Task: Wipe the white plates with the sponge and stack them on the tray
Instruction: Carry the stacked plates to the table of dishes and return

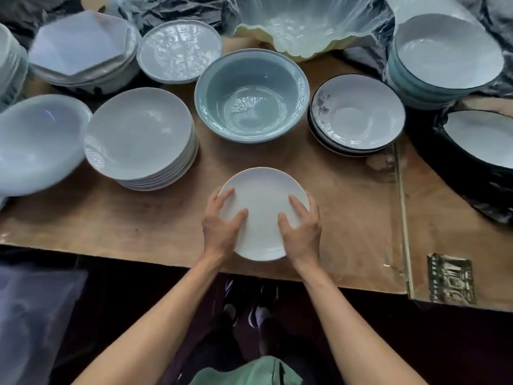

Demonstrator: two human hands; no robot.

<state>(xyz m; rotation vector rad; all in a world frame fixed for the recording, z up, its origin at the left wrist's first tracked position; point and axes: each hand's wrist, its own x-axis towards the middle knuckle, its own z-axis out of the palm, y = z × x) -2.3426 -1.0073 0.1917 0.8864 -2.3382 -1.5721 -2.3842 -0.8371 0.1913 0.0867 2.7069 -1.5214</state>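
Note:
A small white plate [262, 195] is near the front edge of the brown table [155, 226], at the middle of the view. My left hand [220, 220] grips its left rim, thumb on the plate's face and fingers curled over the edge. My right hand [301, 222] grips the right rim the same way. A stack of several white plates [140, 137] stands to the left. No sponge or tray is in view.
A large blue-grey bowl [251, 95] sits behind the plate. Dark-rimmed bowls [356, 115] are stacked at the right, more white dishes [80, 45] and bowls [447, 51] at the back. A wrapped basin [308, 26] stands at the far middle. My shoes show below the table edge.

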